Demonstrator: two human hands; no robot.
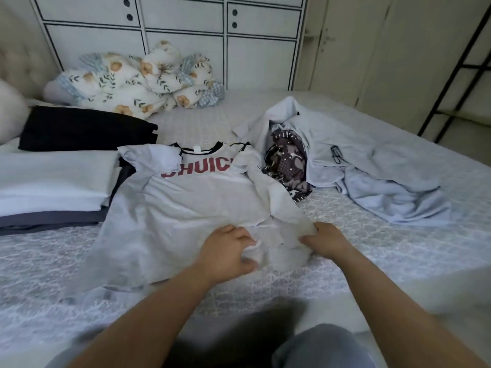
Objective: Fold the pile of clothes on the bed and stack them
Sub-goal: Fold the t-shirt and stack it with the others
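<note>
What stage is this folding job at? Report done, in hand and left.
Done: a stack of folded clothes lies at left, with a folded black garment behind it. In hand: left hand and right hand grip the hem of the white T-shirt, spread flat. Left: the patterned garment and light blue garment, still crumpled.

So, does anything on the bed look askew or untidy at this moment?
Yes. The white T-shirt lies crooked: its left sleeve is folded over the red lettering, and its hem is bunched where the left hand and right hand grip it. On the right, a patterned garment and pale blue shirt lie crumpled, unfolded.
</note>
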